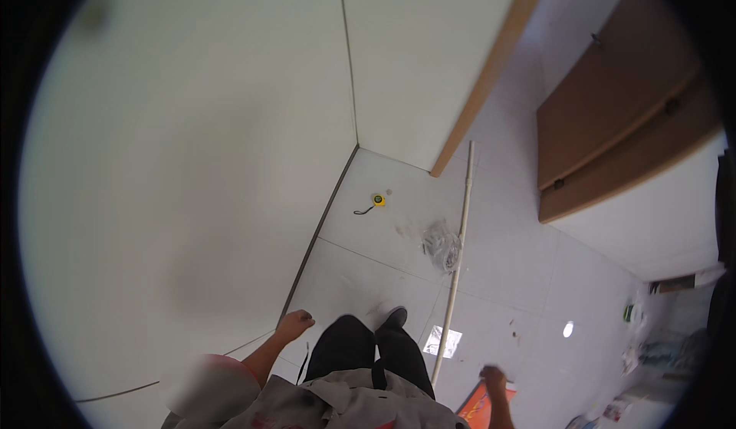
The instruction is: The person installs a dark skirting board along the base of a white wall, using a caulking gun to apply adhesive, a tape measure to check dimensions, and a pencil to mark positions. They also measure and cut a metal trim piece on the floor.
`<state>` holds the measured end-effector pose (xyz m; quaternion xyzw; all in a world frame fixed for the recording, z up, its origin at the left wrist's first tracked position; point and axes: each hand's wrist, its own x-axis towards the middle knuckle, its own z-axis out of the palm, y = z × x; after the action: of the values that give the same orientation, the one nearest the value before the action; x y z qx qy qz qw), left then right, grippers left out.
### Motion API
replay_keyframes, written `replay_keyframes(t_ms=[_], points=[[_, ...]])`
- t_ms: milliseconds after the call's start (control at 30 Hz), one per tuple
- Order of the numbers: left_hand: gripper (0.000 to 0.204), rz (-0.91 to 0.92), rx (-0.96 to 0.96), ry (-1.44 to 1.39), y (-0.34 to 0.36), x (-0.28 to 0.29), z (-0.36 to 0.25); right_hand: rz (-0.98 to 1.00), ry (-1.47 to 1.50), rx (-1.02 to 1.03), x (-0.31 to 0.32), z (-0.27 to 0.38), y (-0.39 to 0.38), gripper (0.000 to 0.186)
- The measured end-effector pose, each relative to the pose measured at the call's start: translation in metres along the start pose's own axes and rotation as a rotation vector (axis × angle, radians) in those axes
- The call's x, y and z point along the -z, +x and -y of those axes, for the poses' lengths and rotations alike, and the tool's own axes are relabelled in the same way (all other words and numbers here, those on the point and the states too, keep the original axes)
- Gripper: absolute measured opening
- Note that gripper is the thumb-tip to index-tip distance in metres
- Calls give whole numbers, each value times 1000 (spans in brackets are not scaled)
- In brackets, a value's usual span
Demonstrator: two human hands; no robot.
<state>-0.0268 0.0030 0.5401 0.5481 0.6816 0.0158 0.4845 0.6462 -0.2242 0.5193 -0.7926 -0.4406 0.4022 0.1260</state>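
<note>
My left hand is beside the white wall panel, its fingers loosely bent and apart, with nothing visible in them. My right hand hangs low, blurred, over a flat orange-red item; I cannot tell whether it grips it. A long pale pole lies along the floor right of my legs, beside a crumpled clear plastic bag and a small shiny square sheet. A yellow tape measure with a dark strap lies near the panel corner.
A second white panel has a wooden edge. An open brown door stands at the upper right beside a white wall. Several small items sit on the tiled floor at the far right.
</note>
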Motion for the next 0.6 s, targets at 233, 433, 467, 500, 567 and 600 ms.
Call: replay_keyframes(t_ms=[233,433,467,500,567,600], points=[[39,0,0,-124,173,43,-48,-85,203,-15,109,319,307,27],[35,-5,9,-58,413,38,-67,144,-122,41,-19,342,487,36],[35,-23,9,-112,453,36,-75,209,-177,97,-56,337,524,40],[35,-40,0,-167,491,35,-88,202,-78,246,-97,320,563,42],[35,-19,7,-335,555,26,-95,348,-368,375,-177,350,640,55],[38,15,35,-330,585,16,-83,412,-422,492,-217,372,674,59]])
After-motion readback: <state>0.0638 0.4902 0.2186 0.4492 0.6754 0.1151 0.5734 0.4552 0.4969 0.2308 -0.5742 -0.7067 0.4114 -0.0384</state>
